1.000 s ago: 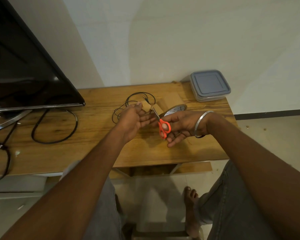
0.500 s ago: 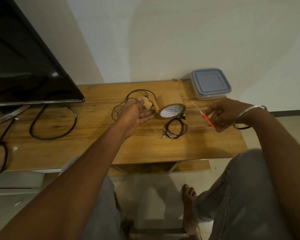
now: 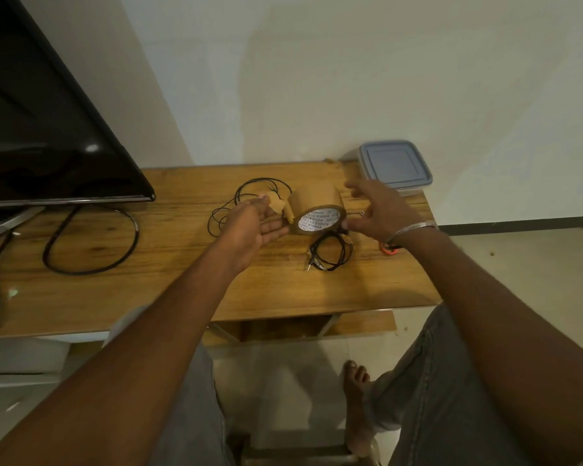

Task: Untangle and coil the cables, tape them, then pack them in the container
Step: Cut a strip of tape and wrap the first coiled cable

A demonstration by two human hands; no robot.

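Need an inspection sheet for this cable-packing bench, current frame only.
Surface: wooden table, in use.
Job's things: tape roll standing on edge mid-table; cut tape strip at the fingertips of the left hand; scissors, partly hidden behind the right wrist; container, lid on, far right corner.
Clutter: nothing seen.
Grippers: left hand open, fingers straight; right hand open, spread beside the roll, empty.
Cables: coiled cable near the roll; loose thin cable behind the left hand; thick cable looped by the TV.
Surroundings: TV at left; white wall; tiled floor.
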